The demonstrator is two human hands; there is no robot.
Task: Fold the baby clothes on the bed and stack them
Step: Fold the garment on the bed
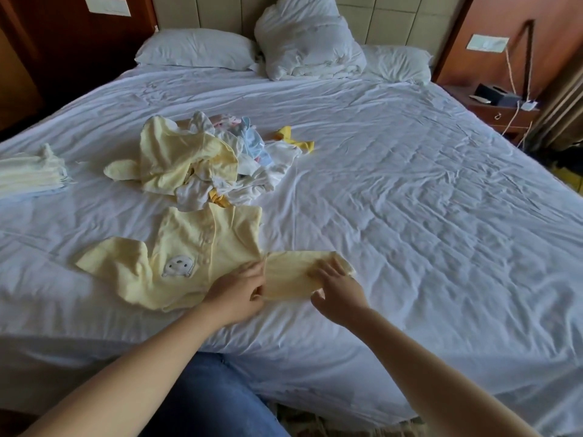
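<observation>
Pale yellow buttoned baby top point(189, 247) lay flat on the wrinkled white bedsheet point(410, 184), left hand point(239, 291) pinching its sleeve point(293, 275), right hand point(337, 285) flat with fingers together on the cuff; jumbled unfolded clothes pile point(202, 159) directly behind, folded stack point(28, 175) cut off at left, wooden nightstand point(501, 108) far right.

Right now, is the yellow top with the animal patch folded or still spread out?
Spread out. The yellow top lies flat, front up, one sleeve out to each side; the left hand and right hand rest on one sleeve.
</observation>
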